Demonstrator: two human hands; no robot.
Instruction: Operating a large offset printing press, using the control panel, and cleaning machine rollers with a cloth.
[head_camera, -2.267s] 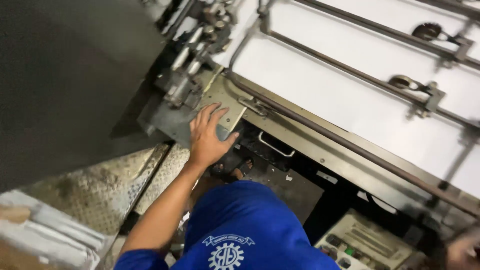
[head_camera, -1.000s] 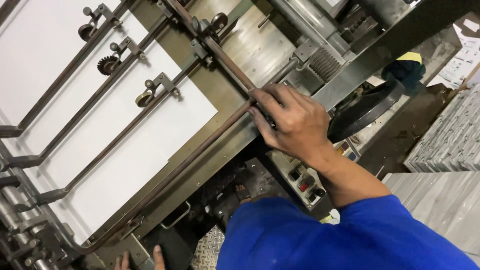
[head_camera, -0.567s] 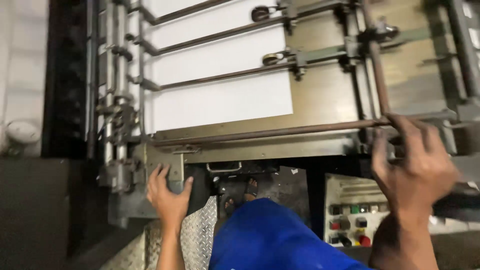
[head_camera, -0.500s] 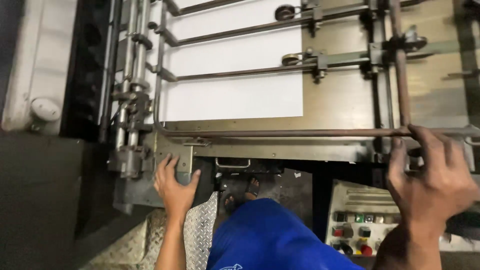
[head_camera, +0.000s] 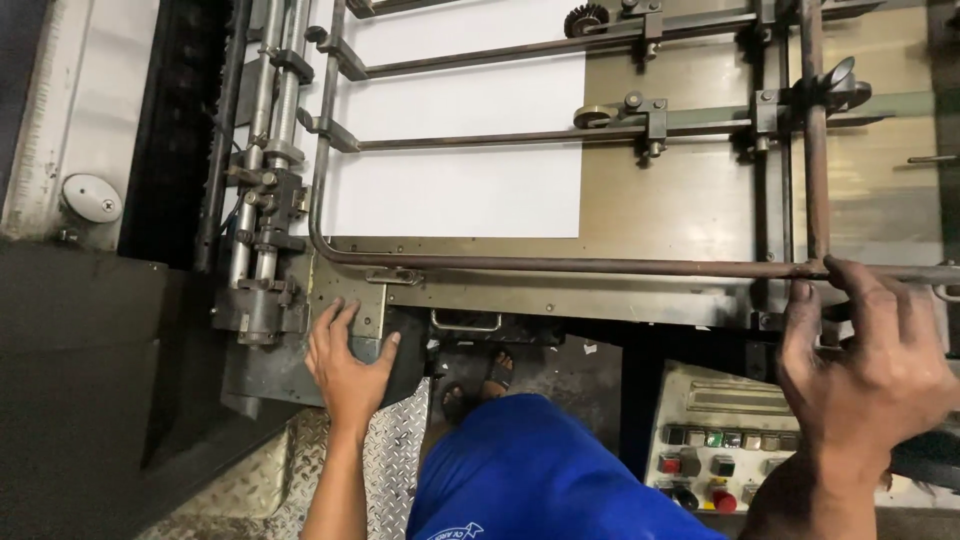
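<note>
Left hand (head_camera: 345, 365) lies flat on the dull metal plate (head_camera: 330, 310) at the machine's corner, fingers (head_camera: 330, 325) spread apart, gripping nothing. Right hand (head_camera: 870, 365), smudged dark, rests its fingers (head_camera: 850, 290) loosely curled against a thin, rusty round rail (head_camera: 560, 265), not closed around it. Beyond the fingertips: a smooth white paper sheet (head_camera: 460, 150) under slim rods. Below the right wrist, a grey button panel (head_camera: 715, 450). Ribbed steel floor (head_camera: 385, 450) beneath the left forearm.
</note>
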